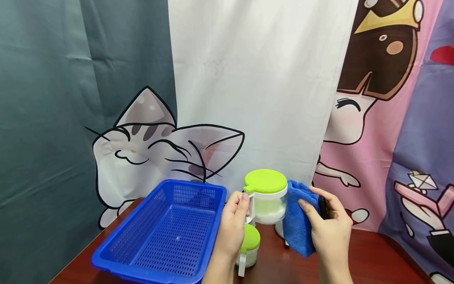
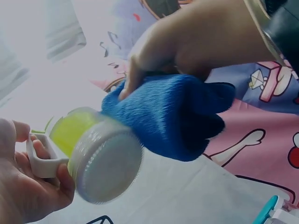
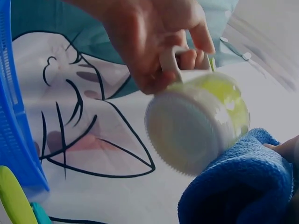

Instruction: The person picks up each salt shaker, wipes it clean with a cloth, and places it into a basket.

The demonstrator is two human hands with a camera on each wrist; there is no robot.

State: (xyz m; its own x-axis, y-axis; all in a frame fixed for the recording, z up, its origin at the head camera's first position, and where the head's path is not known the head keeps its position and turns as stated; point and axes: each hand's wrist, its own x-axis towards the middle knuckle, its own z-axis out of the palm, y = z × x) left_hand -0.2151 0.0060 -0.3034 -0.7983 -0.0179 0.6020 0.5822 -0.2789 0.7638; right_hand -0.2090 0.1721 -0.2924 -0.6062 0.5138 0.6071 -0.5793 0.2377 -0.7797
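Note:
My left hand [image 1: 231, 223] grips the white handle of a clear seasoning jar [image 1: 267, 207] with a bright green lid, holding it up over the table. White contents show in its lower part. In the left wrist view the jar [image 2: 110, 161] is tilted, its round base facing the camera. A folded blue cloth [image 1: 299, 227] is pinched between the thumb and fingers of my right hand [image 1: 331, 228], right at the jar's side. The right wrist view has the cloth [image 3: 243, 177] overlapping the jar's lower edge.
A blue plastic basket [image 1: 195, 184] with perforated sides stands on the left of the reddish-brown table [image 1: 376, 256]. A smaller green-lidded jar [image 1: 251, 238] stands below the raised one. Another jar [image 1: 279, 228] is mostly hidden behind the cloth. A cartoon-printed curtain [image 1: 262, 79] hangs behind.

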